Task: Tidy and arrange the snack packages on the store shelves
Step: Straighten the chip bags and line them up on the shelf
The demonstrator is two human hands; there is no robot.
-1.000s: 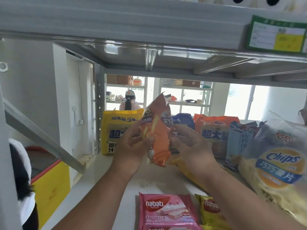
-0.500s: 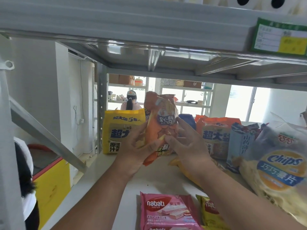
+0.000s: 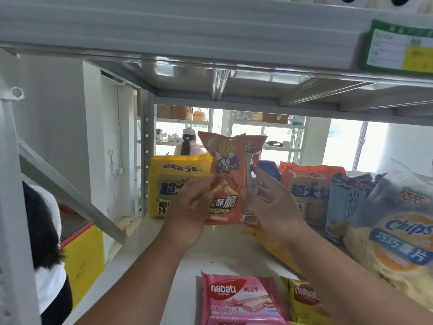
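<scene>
We hold an orange snack bag (image 3: 230, 184) upright at frame centre, above the white shelf (image 3: 145, 249). Left hand (image 3: 189, 207) grips its left edge, fingers curled round it; right hand (image 3: 269, 205) pinches the right edge, thumb in front. Behind it: yellow noodle multipack (image 3: 173, 184) to the left, orange noodle multipack (image 3: 309, 188) to the right, then a pale blue bag (image 3: 344, 202). Clear "Chips" bag (image 3: 398, 226) at right edge. Pink Nabati wafer pack (image 3: 241, 299) and yellow Nabati pack (image 3: 304, 301) lie flat at bottom centre.
</scene>
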